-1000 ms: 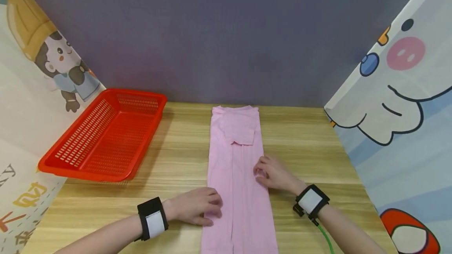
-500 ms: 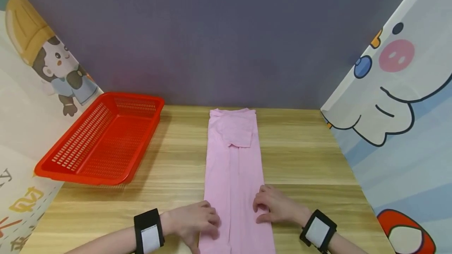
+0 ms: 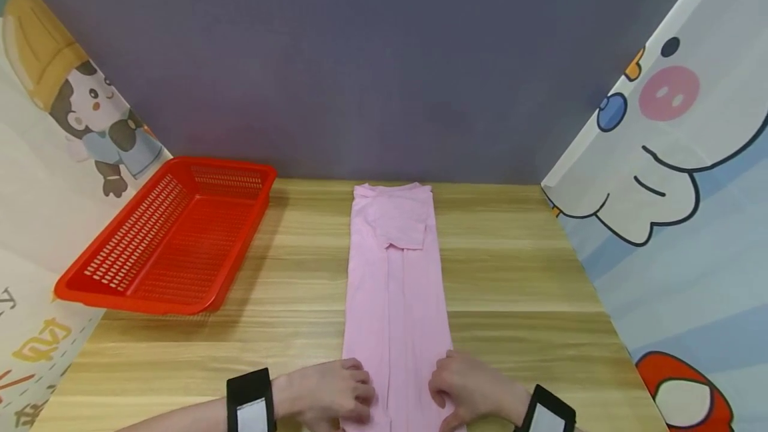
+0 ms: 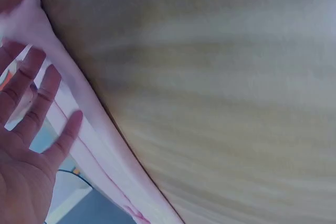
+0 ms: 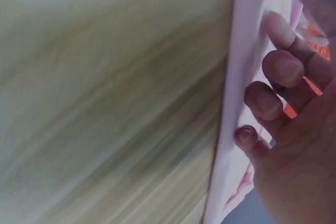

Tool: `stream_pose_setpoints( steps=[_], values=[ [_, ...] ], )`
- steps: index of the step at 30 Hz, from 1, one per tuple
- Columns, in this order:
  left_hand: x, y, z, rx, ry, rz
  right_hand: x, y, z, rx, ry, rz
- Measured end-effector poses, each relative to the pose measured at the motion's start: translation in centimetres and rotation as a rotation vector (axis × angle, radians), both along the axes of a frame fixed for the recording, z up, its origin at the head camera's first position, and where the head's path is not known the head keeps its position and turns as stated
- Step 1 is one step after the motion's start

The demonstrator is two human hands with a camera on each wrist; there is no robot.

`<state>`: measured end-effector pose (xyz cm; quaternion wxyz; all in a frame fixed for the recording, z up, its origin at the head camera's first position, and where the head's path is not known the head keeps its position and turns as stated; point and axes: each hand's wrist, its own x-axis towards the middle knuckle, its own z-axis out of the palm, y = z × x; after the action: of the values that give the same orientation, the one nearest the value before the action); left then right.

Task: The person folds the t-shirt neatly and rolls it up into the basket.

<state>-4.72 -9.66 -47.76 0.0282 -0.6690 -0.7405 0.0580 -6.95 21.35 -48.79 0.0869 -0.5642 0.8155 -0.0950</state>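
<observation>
A pink garment (image 3: pixel 396 299), folded into a long narrow strip, lies on the table; a short sleeve (image 3: pixel 402 224) is folded over its far end. My left hand (image 3: pixel 330 395) is at the strip's left edge near the front. In the left wrist view its fingers (image 4: pixel 39 100) are spread and fairly straight over the cloth, with the thumb touching a raised bit of edge. Opposite it, my right hand (image 3: pixel 471 389) rests at the right edge. Its fingers (image 5: pixel 265 100) bend loosely over the fabric, and no grip shows. The near end of the garment is out of frame.
A red plastic basket (image 3: pixel 240 252) with perforated sides stands at the left of the wooden table (image 3: pixel 510 272). A grey panel (image 3: pixel 384 65) rises behind the table. Printed cartoon panels flank both sides.
Both hands have slid down along the garment's edges toward the front, the right hand farther than the left. The view has shifted slightly. The basket and garment otherwise keep their places.
</observation>
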Motion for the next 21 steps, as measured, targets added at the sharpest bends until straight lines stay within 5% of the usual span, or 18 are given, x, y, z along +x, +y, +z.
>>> stream_pose_setpoints(
  steps=[5,12,21],
  values=[
    [0.6,0.2,-0.2,0.068,-0.094,0.022,1.0,-0.5,0.0,0.009,0.037,0.014],
    [1.4,1.0,-1.2,0.169,-0.118,0.117,1.5,-0.5,0.3,-0.054,0.124,0.031],
    [1.6,1.6,-2.0,0.247,-0.18,0.265,2.3,-1.4,0.9,0.051,0.038,-0.088]
  ],
)
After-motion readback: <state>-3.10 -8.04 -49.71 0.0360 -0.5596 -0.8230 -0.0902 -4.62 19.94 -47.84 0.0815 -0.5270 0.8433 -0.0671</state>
